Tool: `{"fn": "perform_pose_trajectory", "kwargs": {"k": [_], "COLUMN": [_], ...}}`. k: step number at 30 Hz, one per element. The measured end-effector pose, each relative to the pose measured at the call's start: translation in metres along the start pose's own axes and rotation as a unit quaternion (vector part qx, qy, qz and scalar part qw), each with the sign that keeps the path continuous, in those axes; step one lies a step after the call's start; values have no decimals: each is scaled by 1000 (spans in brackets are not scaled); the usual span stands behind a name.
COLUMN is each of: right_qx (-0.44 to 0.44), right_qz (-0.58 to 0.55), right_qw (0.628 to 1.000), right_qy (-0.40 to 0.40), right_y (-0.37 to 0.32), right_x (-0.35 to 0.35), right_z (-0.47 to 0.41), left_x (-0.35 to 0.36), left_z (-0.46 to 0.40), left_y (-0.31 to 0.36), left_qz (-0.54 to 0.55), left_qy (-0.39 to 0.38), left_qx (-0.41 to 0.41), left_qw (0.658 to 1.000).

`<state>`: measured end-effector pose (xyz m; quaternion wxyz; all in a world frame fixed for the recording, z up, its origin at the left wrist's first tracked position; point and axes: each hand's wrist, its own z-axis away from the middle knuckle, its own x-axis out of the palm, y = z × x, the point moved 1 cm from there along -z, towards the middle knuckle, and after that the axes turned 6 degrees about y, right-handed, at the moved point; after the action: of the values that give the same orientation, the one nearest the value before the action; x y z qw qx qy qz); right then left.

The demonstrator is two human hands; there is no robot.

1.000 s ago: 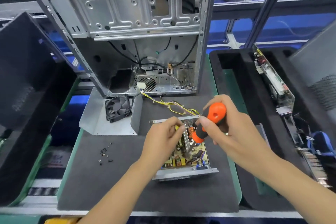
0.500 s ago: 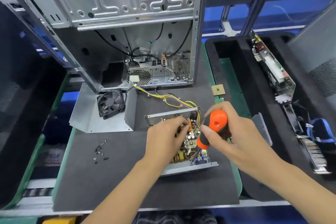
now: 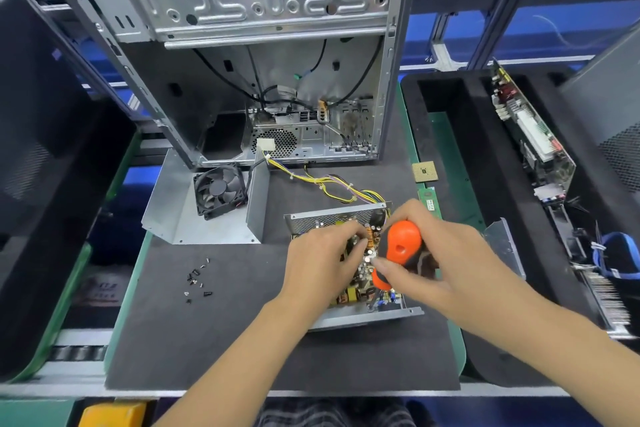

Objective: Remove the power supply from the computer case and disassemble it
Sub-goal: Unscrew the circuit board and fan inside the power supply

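Observation:
The power supply lies open on the dark mat, its circuit board exposed in a metal tray. My left hand rests on the board with curled fingers touching components near a copper coil. My right hand grips an orange and black screwdriver, tip pointing down into the board's near right area. Yellow and black wires run from the supply to a white plug by the empty computer case standing behind. The removed cover with its black fan lies to the left.
Several loose screws sit on the mat at left. A CPU chip and a green memory stick lie right of the case. A black foam tray on the right holds circuit boards. A dark side panel leans at left.
The camera has drawn closer and shifted. My right hand has lowered the screwdriver slightly toward the board's near side; my left hand stays on the components.

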<state>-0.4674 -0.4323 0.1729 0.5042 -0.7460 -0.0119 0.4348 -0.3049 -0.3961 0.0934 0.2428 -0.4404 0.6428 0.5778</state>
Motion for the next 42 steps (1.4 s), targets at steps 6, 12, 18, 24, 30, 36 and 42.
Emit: {"fn": "perform_pose_trajectory", "kwargs": {"k": [6, 12, 18, 24, 30, 36, 42], "right_qx": [-16, -80, -72, -90, -131, -181, -191], "right_qz": [378, 497, 458, 471, 485, 415, 401], "right_qw": [921, 858, 867, 843, 833, 848, 848], "right_qy": [-97, -98, -182, -244, -233, -276, -289], "right_y": [-32, -69, -67, -61, -47, -45, -52], "right_x": [-22, -7, 1, -3, -1, 2, 2], "right_z": [-29, -31, -28, -25, -23, -19, -23], "left_x": [-15, -8, -12, -29, -35, -37, -27], "left_z": [5, 9, 4, 3, 2, -1, -1], "left_y": [-12, -12, 0, -6, -10, -4, -12], "left_qz": [280, 388, 426, 426, 429, 423, 389], "left_qy": [-121, -143, -182, -269, -304, -349, -361], "left_qx": [-8, -62, -50, -2, 2, 17, 5], "left_qw": [952, 909, 885, 864, 851, 836, 848]}}
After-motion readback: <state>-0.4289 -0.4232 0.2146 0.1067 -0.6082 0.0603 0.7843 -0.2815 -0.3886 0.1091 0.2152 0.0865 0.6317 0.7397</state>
